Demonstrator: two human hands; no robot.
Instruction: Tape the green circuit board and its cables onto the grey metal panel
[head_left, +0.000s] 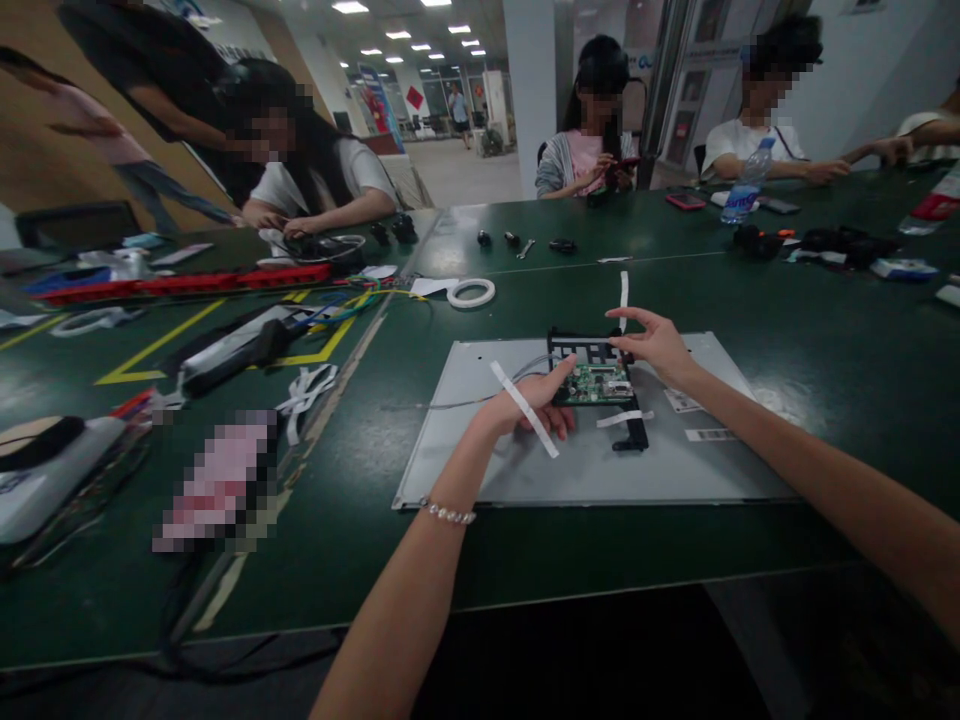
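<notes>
My left hand (541, 402) grips a green circuit board (598, 384), its thumb along the board's left edge and its other fingers lower down. A strip of white tape (504, 378) lies across the back of this hand. The board sits over a black plastic bracket (637, 434) on a flat grey panel (465, 455). At the bracket's upper right corner, my right hand (654, 345) has index finger and thumb apart. An upright white tape strip (624, 287) meets that index finger, seemingly stuck to it. Another short strip (624, 419) crosses the bracket's lower arm. Thin grey wires (457, 404) run left from the board.
A roll of white tape (471, 293) lies beyond the panel. Left are a red strip (225, 283), cables and a pink-cased item (221, 475). A wrench (526, 249) and small black parts lie farther back. Several people sit across the green table (360, 560); a water bottle (748, 182) stands right.
</notes>
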